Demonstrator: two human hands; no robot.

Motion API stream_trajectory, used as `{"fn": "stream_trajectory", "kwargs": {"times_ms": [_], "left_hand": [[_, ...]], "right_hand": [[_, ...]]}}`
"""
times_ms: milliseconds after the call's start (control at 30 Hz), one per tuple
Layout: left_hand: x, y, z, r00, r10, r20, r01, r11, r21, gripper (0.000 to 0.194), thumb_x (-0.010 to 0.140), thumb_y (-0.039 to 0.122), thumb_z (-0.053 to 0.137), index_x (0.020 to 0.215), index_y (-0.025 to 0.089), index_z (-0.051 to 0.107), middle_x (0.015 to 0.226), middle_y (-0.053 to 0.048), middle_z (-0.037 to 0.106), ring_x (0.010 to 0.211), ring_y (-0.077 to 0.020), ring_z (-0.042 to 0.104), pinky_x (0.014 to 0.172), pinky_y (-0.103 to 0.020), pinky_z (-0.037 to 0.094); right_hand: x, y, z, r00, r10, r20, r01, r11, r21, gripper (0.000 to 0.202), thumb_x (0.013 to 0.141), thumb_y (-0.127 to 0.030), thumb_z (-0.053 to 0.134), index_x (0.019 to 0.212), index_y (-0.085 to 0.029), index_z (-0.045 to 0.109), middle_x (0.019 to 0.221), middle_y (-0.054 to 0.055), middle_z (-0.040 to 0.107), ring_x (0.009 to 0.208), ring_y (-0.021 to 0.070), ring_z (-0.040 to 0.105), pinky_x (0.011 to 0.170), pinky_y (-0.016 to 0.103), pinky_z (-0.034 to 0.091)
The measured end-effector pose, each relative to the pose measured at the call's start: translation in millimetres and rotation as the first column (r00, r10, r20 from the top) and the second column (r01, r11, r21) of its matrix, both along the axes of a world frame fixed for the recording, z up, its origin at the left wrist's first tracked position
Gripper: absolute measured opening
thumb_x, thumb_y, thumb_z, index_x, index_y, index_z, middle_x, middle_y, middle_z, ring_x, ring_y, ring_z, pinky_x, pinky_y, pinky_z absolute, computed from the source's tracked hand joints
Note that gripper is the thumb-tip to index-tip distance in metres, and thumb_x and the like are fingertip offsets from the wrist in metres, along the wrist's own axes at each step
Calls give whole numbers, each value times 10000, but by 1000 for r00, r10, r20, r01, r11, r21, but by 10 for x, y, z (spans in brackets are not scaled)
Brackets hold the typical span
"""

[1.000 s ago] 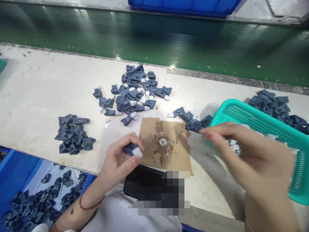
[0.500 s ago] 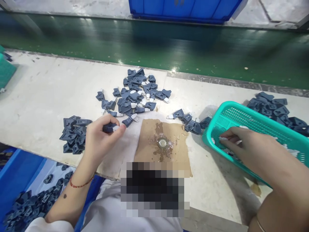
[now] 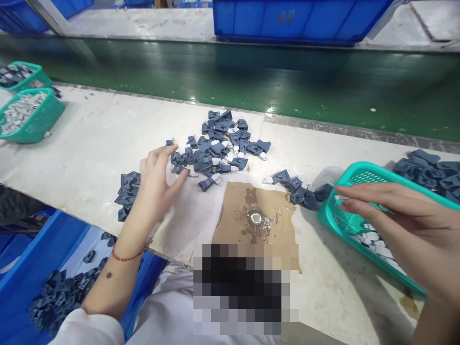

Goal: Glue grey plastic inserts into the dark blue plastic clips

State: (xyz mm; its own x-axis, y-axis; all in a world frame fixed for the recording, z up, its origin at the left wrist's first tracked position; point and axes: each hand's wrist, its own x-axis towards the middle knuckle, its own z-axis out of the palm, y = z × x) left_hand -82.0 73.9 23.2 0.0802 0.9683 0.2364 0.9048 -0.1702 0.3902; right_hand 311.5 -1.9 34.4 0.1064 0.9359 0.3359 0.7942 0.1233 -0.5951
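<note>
The person's right hand [image 3: 391, 218] pinches a small white piece [image 3: 339, 198] at the green basket [image 3: 362, 166], while the left hand [image 3: 157, 179] spreads beside the pile of dark blue parts [image 3: 219, 149] on the white table [image 3: 97, 129].

One view, head-worn. Faces forward and down across table [image 3: 97, 129]. Close over left hand [image 3: 155, 182] and right hand [image 3: 395, 215]; belt [image 3: 151, 72] farther off, crate [image 3: 302, 20] cut by top edge.

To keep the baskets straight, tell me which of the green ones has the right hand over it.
The green basket on the right: the right hand is over it; the other two baskets stand at the far left.
</note>
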Motion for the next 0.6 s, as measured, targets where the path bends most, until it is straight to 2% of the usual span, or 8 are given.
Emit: {"fn": "stream_trajectory", "kwargs": {"times_ms": [67,133,200,300,367,467,533,600], "left_hand": [[-195,-69,24,998,15,-61,-13,999,30,427,985,394,583,1380,233,581,1439,-157,577,1389,-388,479,1198,-563,339],[-406,-122,24,992,29,-123,-29,1000,3,376,976,410,590,1309,238,624,1369,-157,626,1344,-405,507,1168,-589,357],[-587,-145,5,986,22,-166,-30,998,-48,322,959,404,612,1235,245,659,1270,-157,674,1259,-417,549,1120,-618,388],[-740,-123,-10,983,-28,-181,7,993,-119,182,931,339,646,1081,251,701,1143,-132,712,1121,-397,602,1080,-622,415],[-756,-99,24,986,-52,-161,27,987,-157,107,946,301,631,983,234,705,1066,-105,717,1068,-375,614,1080,-596,422],[-690,-104,129,989,-51,-139,26,984,-176,185,1017,349,582,988,211,701,1039,-73,709,1113,-358,601,1120,-554,412],[-611,-152,196,992,4,-125,-21,991,-133,235,1043,402,566,1086,215,702,1101,-56,711,1198,-349,581,1144,-527,411],[-512,-230,232,994,107,-37,-109,992,-63,238,1018,416,622,1135,231,717,1107,-36,726,1168,-321,611,1086,-476,470]], "right_hand": [[-110,-27,40,998,65,-17,-65,998,13,126,908,-362,725,970,-361,834,1021,15,799,979,250,758,803,363,593],[-235,-60,79,998,33,-46,-33,999,-12,164,884,-370,762,1034,-385,826,1011,-4,805,889,214,760,753,321,609],[-362,-88,100,992,-9,-128,1,998,-62,172,832,-395,818,1003,-369,826,936,-12,807,761,190,747,687,291,626],[-528,-91,88,953,38,-299,-82,987,-135,86,823,-365,834,904,-338,824,889,-20,804,708,168,743,669,253,647],[-610,-69,58,923,106,-369,-170,975,-144,46,859,-348,805,900,-337,824,947,-24,810,773,158,760,691,226,647],[-690,-32,-3,911,217,-351,-275,953,-125,83,923,-323,743,942,-317,823,1001,-10,811,907,163,767,758,226,639],[-723,-22,-47,921,253,-297,-297,948,-115,96,945,-299,725,982,-287,812,998,3,809,916,162,763,777,238,632],[-750,-25,-94,924,285,-254,-321,940,-112,86,956,-268,719,1001,-259,792,1004,8,804,880,148,759,762,232,624]]}}
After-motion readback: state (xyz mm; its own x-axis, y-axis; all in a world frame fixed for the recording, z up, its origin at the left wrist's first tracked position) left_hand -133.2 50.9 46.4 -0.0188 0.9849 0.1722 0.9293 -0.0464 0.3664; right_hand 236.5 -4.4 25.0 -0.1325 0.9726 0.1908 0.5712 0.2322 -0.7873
